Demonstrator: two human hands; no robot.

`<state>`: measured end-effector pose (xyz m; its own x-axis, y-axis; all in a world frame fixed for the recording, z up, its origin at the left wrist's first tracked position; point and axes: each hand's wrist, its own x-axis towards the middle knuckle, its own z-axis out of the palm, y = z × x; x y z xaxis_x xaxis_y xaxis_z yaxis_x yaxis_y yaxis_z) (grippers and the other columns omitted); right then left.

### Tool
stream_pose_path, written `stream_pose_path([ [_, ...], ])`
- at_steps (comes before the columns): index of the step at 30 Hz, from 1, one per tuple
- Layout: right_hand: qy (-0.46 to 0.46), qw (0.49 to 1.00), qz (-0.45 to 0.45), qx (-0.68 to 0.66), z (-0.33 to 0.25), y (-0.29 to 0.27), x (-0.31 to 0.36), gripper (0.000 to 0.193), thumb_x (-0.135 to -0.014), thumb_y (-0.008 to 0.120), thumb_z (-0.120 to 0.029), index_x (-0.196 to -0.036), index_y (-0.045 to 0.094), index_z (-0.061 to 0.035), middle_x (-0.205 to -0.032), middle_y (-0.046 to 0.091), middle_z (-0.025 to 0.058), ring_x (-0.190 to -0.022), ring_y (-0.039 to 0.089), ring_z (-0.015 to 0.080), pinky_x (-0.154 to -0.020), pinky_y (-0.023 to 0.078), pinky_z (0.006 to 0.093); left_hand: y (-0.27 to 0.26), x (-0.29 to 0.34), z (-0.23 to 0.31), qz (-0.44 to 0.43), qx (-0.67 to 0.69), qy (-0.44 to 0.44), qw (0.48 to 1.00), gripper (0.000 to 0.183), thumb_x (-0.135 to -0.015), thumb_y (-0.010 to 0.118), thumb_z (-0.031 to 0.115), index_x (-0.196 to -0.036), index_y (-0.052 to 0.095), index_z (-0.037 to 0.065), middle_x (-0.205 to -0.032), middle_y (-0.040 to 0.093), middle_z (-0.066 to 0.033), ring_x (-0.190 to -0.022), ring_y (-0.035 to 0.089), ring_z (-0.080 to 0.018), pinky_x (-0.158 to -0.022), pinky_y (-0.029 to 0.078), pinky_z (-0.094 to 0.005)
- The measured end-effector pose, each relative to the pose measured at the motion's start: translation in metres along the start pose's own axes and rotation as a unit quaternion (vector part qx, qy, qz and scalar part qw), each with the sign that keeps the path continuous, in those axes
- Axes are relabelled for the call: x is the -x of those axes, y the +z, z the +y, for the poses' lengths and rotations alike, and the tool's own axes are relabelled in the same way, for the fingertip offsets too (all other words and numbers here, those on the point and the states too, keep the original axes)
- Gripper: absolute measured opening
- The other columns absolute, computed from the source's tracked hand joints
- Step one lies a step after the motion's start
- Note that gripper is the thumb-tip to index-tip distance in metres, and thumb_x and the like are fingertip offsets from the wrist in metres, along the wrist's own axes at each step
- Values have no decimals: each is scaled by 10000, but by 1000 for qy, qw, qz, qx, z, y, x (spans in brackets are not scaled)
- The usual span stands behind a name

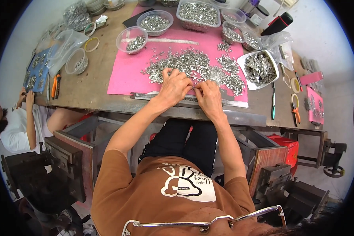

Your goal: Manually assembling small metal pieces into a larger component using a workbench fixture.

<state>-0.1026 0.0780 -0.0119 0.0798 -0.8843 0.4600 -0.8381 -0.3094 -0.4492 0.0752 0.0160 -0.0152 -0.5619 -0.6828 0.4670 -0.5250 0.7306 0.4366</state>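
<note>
Over the front edge of the pink mat [120,80], my left hand [174,87] and my right hand [209,98] come together with fingertips pinched. Between them shows a tiny silver metal piece [193,88], too small to make out its exact kind. Just below my fingers runs a long slotted metal bar [145,96] along the table edge, partly covered by my hands. Beyond them a broad heap of small silver metal pieces [185,62] spreads over the mat, with smaller piles [233,80] to the right.
Tubs of metal pieces [156,24] line the back. A white dish [259,67] of darker pieces stands right. Orange-handled pliers [56,86] lie left, other pliers [295,110] and a toothbrush [273,100] right. Another person [17,128] works at the far left. Vises [63,165] flank my legs.
</note>
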Motion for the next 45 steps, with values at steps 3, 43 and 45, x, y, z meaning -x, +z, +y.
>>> stream_pose_path([
  [3, -10, 1000, -11, 25, -1, 1, -2, 96, -847, 716, -70, -912, 658, -33, -875, 601, 121, -868, 589, 324, -789, 461, 445, 1, -2, 2, 3, -20, 26, 999, 80, -852, 761, 169, -911, 736, 120, -902, 633, -6, -971, 575, -215, -1040, 293, -526],
  [43, 58, 994, -39, -89, 3, -4, -1, 81, -849, 712, -60, -926, 704, -35, -877, 621, 129, -861, 612, 327, -796, 463, 452, -19, 43, 20, 87, 72, -13, 994, 137, -866, 767, 145, -958, 694, 75, -855, 651, -50, -839, 585, -246, -900, 401, -401],
  [45, 35, 997, -25, -61, 3, -3, -1, 79, -846, 724, -58, -910, 685, -31, -871, 615, 127, -850, 606, 327, -788, 459, 453, -17, 39, 18, 71, 60, -19, 995, 102, -892, 737, 166, -964, 689, 112, -882, 635, -25, -882, 584, -232, -984, 357, -460],
])
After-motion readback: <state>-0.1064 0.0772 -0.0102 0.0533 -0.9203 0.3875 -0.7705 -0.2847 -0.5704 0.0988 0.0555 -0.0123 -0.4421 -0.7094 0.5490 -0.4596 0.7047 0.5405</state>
